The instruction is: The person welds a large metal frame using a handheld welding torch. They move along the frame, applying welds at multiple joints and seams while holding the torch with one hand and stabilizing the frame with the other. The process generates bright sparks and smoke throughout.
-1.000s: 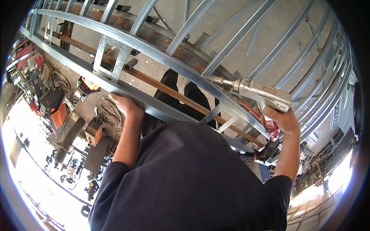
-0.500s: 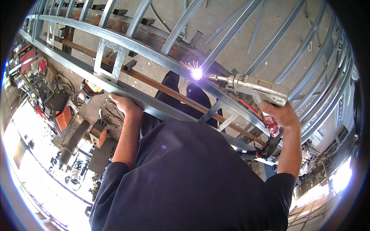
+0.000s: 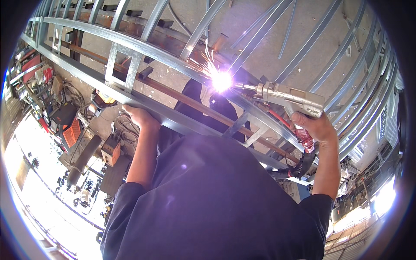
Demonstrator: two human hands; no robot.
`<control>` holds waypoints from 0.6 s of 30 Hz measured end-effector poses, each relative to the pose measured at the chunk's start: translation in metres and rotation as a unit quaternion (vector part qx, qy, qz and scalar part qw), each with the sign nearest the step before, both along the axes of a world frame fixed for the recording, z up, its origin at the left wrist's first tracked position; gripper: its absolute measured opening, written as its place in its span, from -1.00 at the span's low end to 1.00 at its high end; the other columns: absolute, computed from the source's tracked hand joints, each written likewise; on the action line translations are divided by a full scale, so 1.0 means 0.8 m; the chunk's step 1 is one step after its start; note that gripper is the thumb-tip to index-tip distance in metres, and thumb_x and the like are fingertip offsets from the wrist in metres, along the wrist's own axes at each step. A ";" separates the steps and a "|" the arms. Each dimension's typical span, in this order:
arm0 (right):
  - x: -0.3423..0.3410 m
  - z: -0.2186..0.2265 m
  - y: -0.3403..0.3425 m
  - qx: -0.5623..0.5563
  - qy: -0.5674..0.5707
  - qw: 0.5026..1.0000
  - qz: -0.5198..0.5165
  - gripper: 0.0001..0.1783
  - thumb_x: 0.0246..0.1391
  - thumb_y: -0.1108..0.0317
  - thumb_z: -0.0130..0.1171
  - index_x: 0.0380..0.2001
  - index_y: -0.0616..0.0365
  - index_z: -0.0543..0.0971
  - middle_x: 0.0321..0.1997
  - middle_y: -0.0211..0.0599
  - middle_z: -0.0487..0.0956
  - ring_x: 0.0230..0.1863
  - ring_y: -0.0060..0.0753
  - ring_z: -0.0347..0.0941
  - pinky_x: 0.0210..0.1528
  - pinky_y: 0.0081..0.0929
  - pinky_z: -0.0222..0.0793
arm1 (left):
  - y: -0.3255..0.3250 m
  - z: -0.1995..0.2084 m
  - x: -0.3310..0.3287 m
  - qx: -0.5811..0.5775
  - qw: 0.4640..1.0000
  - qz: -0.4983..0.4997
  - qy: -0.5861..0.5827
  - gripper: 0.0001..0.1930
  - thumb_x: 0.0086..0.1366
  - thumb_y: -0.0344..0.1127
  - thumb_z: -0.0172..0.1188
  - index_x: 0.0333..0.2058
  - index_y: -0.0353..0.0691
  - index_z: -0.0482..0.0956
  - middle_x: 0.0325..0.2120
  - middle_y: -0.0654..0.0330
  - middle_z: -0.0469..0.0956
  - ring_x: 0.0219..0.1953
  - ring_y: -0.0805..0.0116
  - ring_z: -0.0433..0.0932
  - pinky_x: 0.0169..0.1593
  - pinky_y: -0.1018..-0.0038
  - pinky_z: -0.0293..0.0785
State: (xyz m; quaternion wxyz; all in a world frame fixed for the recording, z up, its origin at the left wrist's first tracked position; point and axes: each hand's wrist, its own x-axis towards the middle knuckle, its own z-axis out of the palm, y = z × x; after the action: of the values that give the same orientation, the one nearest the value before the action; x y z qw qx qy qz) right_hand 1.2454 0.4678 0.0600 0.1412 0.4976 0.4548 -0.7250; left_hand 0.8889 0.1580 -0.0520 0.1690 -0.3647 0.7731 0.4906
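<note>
The left hand (image 3: 143, 118) rests against the near rail (image 3: 173, 118) of a grey metal frame, thumb showing along it; its fingers are mostly out of sight, so I cannot tell whether they close round it. The right hand (image 3: 317, 128), farther along the frame, is wrapped firmly round the grip of a silver welding gun (image 3: 295, 99). Below that hand, red wrapping (image 3: 306, 142) covers the lower grip, and a dark cable (image 3: 305, 165) hangs from it.

The gun's nozzle points leftward from the right hand, toward the space between the hands. Just off its tip, a white-violet glow (image 3: 221, 81) throws sparks up and left, over the far rail (image 3: 156, 55), whose surface there is hidden by the glare.

Beyond the left hand, a rectangular bracket (image 3: 133, 73) spans the two rails, and a rusty bar (image 3: 173, 94) runs beneath. To the left hand's left are coiled cables (image 3: 126, 132) and a black machine with an orange grille (image 3: 71, 135).

Ahead of both hands, slanting crossbars (image 3: 310, 42) extend over the concrete floor (image 3: 229, 21).
</note>
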 end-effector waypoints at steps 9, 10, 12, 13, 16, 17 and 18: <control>0.005 -0.001 -0.002 -0.007 0.010 1.000 -0.017 -0.22 0.01 0.02 0.55 0.17 0.27 0.52 -0.14 -0.21 0.66 -0.28 -0.40 0.62 -0.26 -0.41 0.62 | 0.009 0.008 0.002 -0.025 1.000 0.003 -0.002 -0.12 0.47 0.42 -0.33 0.34 -0.30 0.30 0.21 0.03 0.44 0.17 0.08 0.47 0.29 0.22 0.37; 0.007 -0.002 -0.003 -0.004 0.010 1.000 -0.017 -0.23 0.01 0.02 0.55 0.16 0.27 0.52 -0.15 -0.21 0.66 -0.28 -0.41 0.62 -0.27 -0.41 0.62 | 0.010 0.008 0.002 -0.024 1.000 0.003 0.001 -0.12 0.47 0.42 -0.33 0.34 -0.30 0.30 0.20 0.03 0.44 0.18 0.08 0.47 0.29 0.22 0.37; 0.007 -0.002 -0.003 -0.001 0.009 1.000 -0.017 -0.24 0.01 0.02 0.55 0.15 0.28 0.53 -0.17 -0.21 0.66 -0.29 -0.40 0.62 -0.27 -0.41 0.62 | 0.008 0.006 0.001 -0.018 1.000 0.002 0.005 -0.12 0.47 0.42 -0.33 0.35 -0.30 0.29 0.20 0.03 0.44 0.18 0.08 0.47 0.30 0.22 0.36; 0.005 0.000 -0.003 0.001 0.007 1.000 -0.016 -0.24 0.01 0.02 0.55 0.14 0.28 0.53 -0.17 -0.21 0.66 -0.29 -0.40 0.62 -0.27 -0.41 0.62 | 0.004 0.003 0.000 -0.014 1.000 0.001 0.007 -0.13 0.47 0.41 -0.33 0.35 -0.30 0.29 0.20 0.03 0.44 0.17 0.08 0.47 0.30 0.22 0.36; 0.005 0.003 -0.002 -0.003 -0.005 1.000 -0.012 -0.25 0.01 0.02 0.55 0.14 0.28 0.53 -0.16 -0.21 0.66 -0.28 -0.40 0.63 -0.27 -0.40 0.62 | -0.004 -0.003 -0.001 -0.005 1.000 0.001 0.011 -0.14 0.48 0.40 -0.33 0.35 -0.30 0.29 0.21 0.03 0.44 0.17 0.08 0.47 0.30 0.23 0.35; 0.005 0.003 -0.002 -0.006 -0.009 1.000 -0.010 -0.25 0.02 0.02 0.55 0.14 0.28 0.53 -0.16 -0.20 0.66 -0.28 -0.40 0.63 -0.27 -0.40 0.62 | -0.005 -0.004 -0.002 -0.003 1.000 0.001 0.012 -0.14 0.48 0.40 -0.32 0.35 -0.30 0.29 0.21 0.02 0.44 0.17 0.08 0.47 0.30 0.23 0.35; 0.005 0.004 -0.002 -0.005 -0.007 1.000 -0.012 -0.26 0.02 0.02 0.54 0.14 0.28 0.53 -0.16 -0.21 0.66 -0.28 -0.40 0.62 -0.26 -0.40 0.62 | -0.006 -0.005 -0.003 -0.004 1.000 0.000 0.011 -0.14 0.48 0.39 -0.32 0.35 -0.30 0.29 0.21 0.02 0.44 0.17 0.08 0.47 0.30 0.23 0.35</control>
State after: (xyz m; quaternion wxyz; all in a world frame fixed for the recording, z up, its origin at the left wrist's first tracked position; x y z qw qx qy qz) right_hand 1.2496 0.4660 0.0630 0.1382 0.5077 0.4442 -0.7252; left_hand 0.8869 0.1532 -0.0559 0.1590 -0.3595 0.7769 0.4918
